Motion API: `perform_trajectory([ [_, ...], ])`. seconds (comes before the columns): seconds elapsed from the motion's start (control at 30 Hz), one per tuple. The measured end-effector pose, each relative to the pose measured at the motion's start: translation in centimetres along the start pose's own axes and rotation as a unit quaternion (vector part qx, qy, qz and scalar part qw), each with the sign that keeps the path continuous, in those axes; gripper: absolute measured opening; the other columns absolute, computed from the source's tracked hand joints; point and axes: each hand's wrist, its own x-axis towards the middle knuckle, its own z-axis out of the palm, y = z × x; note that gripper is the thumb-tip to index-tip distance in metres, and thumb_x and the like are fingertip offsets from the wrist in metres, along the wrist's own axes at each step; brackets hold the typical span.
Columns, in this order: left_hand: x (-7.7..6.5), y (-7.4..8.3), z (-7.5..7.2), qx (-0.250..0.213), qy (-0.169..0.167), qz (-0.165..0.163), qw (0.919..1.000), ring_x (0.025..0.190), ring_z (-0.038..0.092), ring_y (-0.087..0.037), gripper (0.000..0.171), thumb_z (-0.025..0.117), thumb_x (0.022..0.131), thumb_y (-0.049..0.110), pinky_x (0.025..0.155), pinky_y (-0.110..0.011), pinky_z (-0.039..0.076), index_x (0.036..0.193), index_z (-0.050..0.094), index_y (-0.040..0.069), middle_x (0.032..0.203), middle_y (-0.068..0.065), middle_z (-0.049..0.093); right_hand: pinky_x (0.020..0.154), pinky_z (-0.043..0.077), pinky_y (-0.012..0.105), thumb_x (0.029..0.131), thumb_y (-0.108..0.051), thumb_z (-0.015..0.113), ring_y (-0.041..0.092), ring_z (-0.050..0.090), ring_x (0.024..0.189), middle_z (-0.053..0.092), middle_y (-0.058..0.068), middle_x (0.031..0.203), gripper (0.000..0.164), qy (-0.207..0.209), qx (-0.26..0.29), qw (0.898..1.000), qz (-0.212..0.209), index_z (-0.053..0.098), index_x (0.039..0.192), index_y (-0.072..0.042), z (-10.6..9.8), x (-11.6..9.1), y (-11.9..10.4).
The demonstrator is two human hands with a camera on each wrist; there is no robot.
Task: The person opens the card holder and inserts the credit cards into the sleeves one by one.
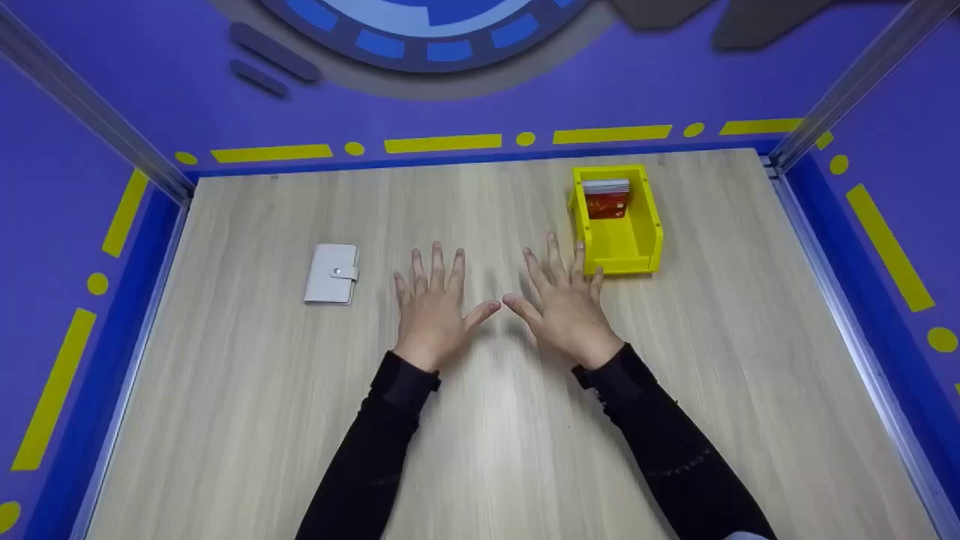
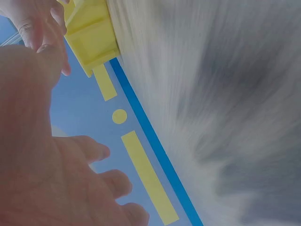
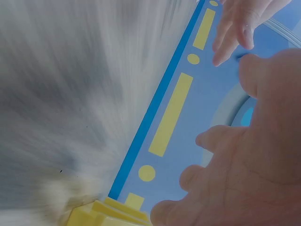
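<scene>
Both hands are spread palm down over the table, thumbs pointing toward each other with a small gap between the tips. My left hand [image 1: 433, 319] holds nothing; to its left lies a closed white card holder [image 1: 330, 274] with a snap strap on its right side. My right hand [image 1: 568, 311] is also without anything in it, its outer fingers close to the near left corner of a yellow bin [image 1: 618, 265]. Inside that bin, a stack of cards [image 1: 606, 204] with a red front one leans at the far left.
The wood-grain table [image 1: 247, 420] is bounded by a blue-purple back wall [image 1: 480, 112] with yellow dashes, and by similar side panels. Metal posts [image 1: 847, 82] stand at the back corners.
</scene>
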Motion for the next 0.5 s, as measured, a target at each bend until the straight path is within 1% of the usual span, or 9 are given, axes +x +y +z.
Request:
perform_trajectory([
  [0.2, 0.10, -0.05, -0.06, -0.001, 0.006, 0.000, 1.0000, 0.172, 0.001, -0.051, 0.107, 0.051, 0.098, 0.086, 0.132, -0.079, 0.009, 0.178, 0.019, 0.021, 0.186, -0.019, 0.007, 0.124, -0.001, 0.090, 0.109, -0.073, 0.045, 0.058, -0.020, 0.167, -0.013, 0.010, 0.186, 0.088, -0.004, 0.006, 1.000, -0.001, 0.017, 0.177, -0.025, -0.19, -0.05, -0.22],
  [0.33, 0.11, -0.18, -0.05, -0.004, -0.002, 0.003, 1.0000, 0.172, 0.001, -0.051, 0.107, 0.050, 0.099, 0.086, 0.132, -0.079, 0.008, 0.178, 0.017, 0.021, 0.185, -0.019, 0.005, 0.123, 0.001, 0.090, 0.109, -0.073, 0.046, 0.059, -0.020, 0.166, -0.014, 0.010, 0.186, 0.087, -0.010, 0.010, 1.000, -0.003, 0.017, 0.177, -0.026, -0.24, -0.16, -0.32],
  [0.4, 0.09, -0.32, -0.09, -0.006, -0.005, 0.006, 1.0000, 0.172, 0.002, -0.052, 0.106, 0.051, 0.099, 0.084, 0.132, -0.079, 0.008, 0.178, 0.018, 0.021, 0.185, -0.020, 0.005, 0.123, 0.003, 0.091, 0.109, -0.073, 0.046, 0.060, -0.019, 0.166, -0.014, 0.011, 0.186, 0.087, -0.012, 0.010, 1.000, -0.006, 0.018, 0.177, -0.026, -0.22, -0.21, -0.35],
  [0.5, 0.24, -0.67, -0.27, -0.017, -0.004, 0.011, 0.9998, 0.171, 0.003, -0.053, 0.103, 0.057, 0.102, 0.078, 0.133, -0.078, 0.007, 0.177, 0.020, 0.019, 0.185, -0.022, 0.007, 0.124, 0.005, 0.089, 0.109, -0.072, 0.046, 0.062, -0.013, 0.166, -0.012, 0.012, 0.186, 0.087, -0.015, 0.010, 1.000, -0.010, 0.019, 0.177, -0.025, -0.38, -0.32, -0.32],
])
